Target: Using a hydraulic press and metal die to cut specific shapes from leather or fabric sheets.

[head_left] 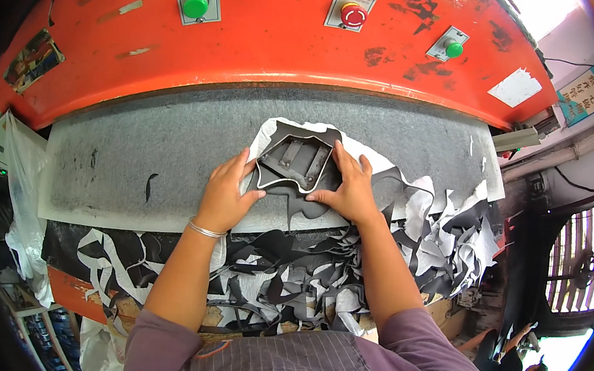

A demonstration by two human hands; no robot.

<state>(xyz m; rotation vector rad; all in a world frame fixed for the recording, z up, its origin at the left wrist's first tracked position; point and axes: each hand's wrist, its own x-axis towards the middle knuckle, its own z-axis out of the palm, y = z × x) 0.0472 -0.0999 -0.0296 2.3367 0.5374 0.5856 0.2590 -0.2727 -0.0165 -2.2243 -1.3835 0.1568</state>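
Observation:
A steel cutting die point(290, 153), an outline of thin bright edge with crossbars inside, lies on a piece of dark grey sheet material point(302, 209) with a white underside. My left hand point(224, 188) grips the die's left side, thumb at its near corner. On the opposite side, my right hand point(352, 190) holds the die with fingers along its edge and thumb at the near right corner. Both sets of fingers press around the metal and partly hide its sides. The sheet is irregular, with a strip trailing off to the right.
Beneath lies a worn grey cutting board point(125, 151). An orange press beam point(266, 50) spans the far side, carrying green buttons point(195, 6) and a red button point(354, 14). Offcut scraps point(282, 282) heap along the near edge. A person point(506, 362) is at lower right.

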